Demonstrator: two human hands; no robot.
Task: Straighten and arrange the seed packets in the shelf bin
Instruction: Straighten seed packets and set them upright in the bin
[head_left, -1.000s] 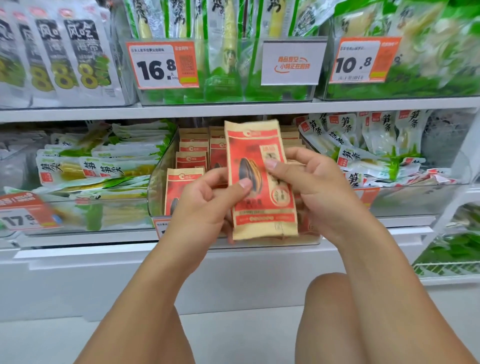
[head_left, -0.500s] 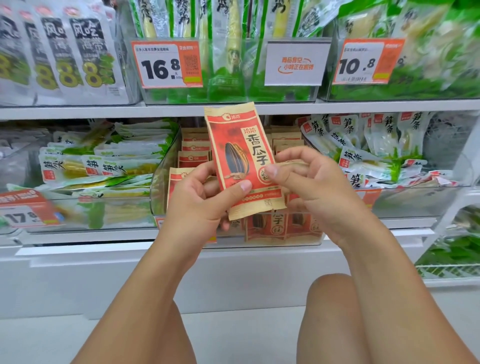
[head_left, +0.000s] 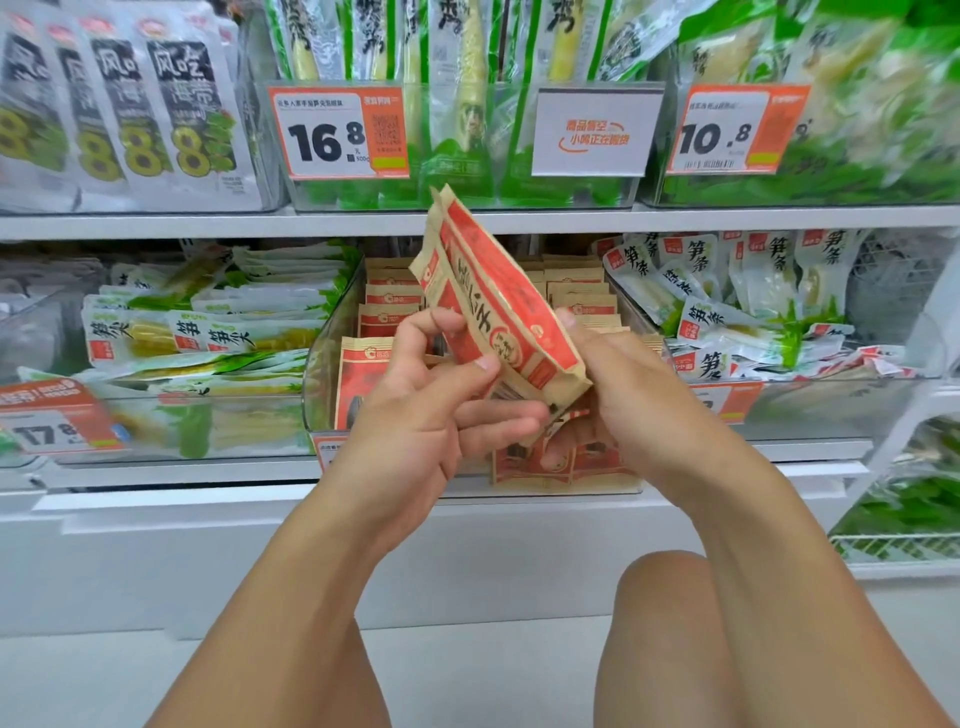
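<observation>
Both hands share the grip on one seed packet (head_left: 498, 306), a red and tan pouch tilted with its top end up to the left and its lower end down to the right. From the head view, the left hand (head_left: 431, 410) pinches the packet's lower left edge, thumb on the printed face and forefinger curled above it, while the other three fingers stretch out under the packet's bottom corner. The right hand (head_left: 618, 400) grips the lower right end, its thumb lying along the packet's right edge and its fingers curled beneath, mostly hidden. The packet sits above and between the two hands, raised in front of the clear shelf bin (head_left: 324, 374) on the lower shelf.

Inside the bin, more seed packets of the same kind stand in rows; at least four show in the left row (head_left: 387, 312), and others behind the hands cannot be counted. Some lie low against the bin's front wall (head_left: 587, 462). Three price tags show on the upper shelf: 16.8 (head_left: 337, 132), a white one (head_left: 597, 130), and 10.8 (head_left: 732, 130). Green bamboo shoot packs (head_left: 727, 312) fill the neighbouring bin on the right.
</observation>
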